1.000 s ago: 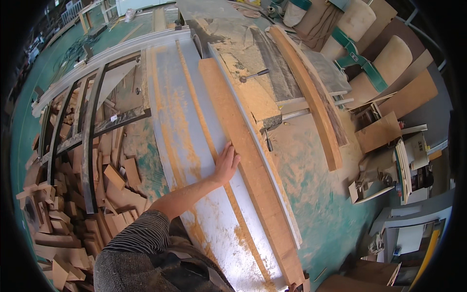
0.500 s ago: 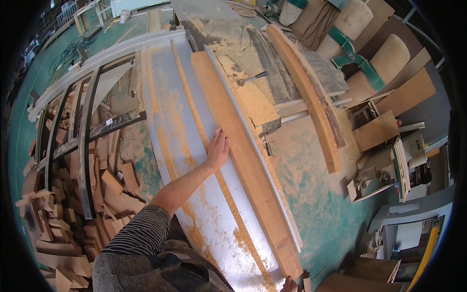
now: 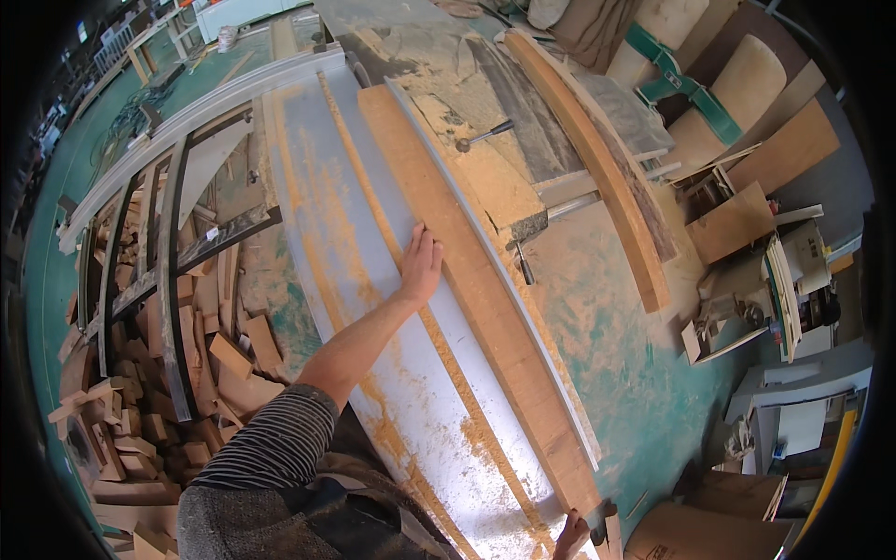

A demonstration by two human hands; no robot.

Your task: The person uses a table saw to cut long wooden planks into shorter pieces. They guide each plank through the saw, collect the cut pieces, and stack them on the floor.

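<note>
A long brown wooden plank (image 3: 467, 280) lies lengthwise on a metal saw table (image 3: 369, 238) dusted with sawdust. Its right side runs along a straight metal fence (image 3: 495, 247). My left hand (image 3: 423, 266) rests at the plank's left edge about midway along, fingers stretched out side by side and touching the wood. At the near end of the plank, low in the picture, my right hand (image 3: 571, 535) has its fingers curled against the end; part of it is cut off by the lower edge. Close to the plank's far end shows the rim of a grey disc (image 3: 358, 71).
Right of the fence are a lever handle (image 3: 485, 137), heaped sawdust (image 3: 457, 112) and another long timber (image 3: 593, 154). A black metal frame (image 3: 173, 271) extends left, above piled wood offcuts (image 3: 140, 439). A machine with pale cylindrical bags (image 3: 747, 98) stands at the far right.
The view has shifted slightly. My left hand stays at the plank's left edge, and more of my right hand shows at the near end. The plank's far end looks slightly closer to the disc.
</note>
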